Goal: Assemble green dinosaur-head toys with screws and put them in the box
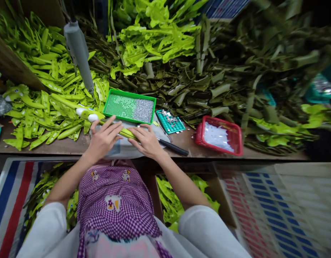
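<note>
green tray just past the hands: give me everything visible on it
The green tray is shallow, rectangular and plastic-looking, with a raised rim and a dotted grid floor. Its left part is bare. Its right part is covered by small silvery pieces, too small to identify. It lies flat on the wooden bench. The left hand reaches its near rim, though contact is unclear. Yellow-green parts crowd its left side.

Bright overhead light, blurred right edge, wide-angle distortion
</note>
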{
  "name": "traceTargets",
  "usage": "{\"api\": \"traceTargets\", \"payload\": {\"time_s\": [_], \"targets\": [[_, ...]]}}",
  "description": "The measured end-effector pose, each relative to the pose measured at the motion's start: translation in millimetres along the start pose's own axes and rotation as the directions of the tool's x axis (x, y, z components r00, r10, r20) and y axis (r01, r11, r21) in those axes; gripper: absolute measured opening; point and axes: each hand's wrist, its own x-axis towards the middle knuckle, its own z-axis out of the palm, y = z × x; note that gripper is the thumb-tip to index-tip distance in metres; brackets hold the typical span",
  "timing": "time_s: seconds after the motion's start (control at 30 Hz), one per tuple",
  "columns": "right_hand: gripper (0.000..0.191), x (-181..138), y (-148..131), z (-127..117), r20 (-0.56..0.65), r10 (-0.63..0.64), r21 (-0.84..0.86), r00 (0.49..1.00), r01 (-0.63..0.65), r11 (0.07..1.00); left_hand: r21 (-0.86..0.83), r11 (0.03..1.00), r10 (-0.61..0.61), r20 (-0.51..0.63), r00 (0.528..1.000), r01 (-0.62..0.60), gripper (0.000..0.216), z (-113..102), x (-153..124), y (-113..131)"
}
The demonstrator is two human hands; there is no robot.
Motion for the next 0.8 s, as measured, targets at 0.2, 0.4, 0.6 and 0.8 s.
{"api": "traceTargets", "payload": {"time_s": [0.2,0.4,0.6,0.8], "targets": [[0.041,7.2,-3.5,4.7,-0.157,0.047,0.084,0.987,-0.034,0.996,0.307,0.893,0.260,0.242,0.935,-0.328,0.023,-9.0,37.9,-2.7],[0.030,12.2,-5.6,13.5,-0.294,0.041,0.114,0.955,-0.008,0.993,0.374,0.815,0.372,0.249,0.894,-0.443,0.017,-6.0,43.6,-6.4],[0.029,13.7,-3.2,17.2,-0.342,-0.005,0.089,0.940,0.037,0.995,0.293,0.828,0.417,0.248,0.874,-0.478,0.017,-2.4,50.7,-17.3],[0.033,16.0,-7.5,10.5,-0.233,0.125,0.131,0.964,-0.096,0.987,0.312,0.837,0.374,0.273,0.886,-0.449,0.021,-3.6,54.1,-17.8]]}}
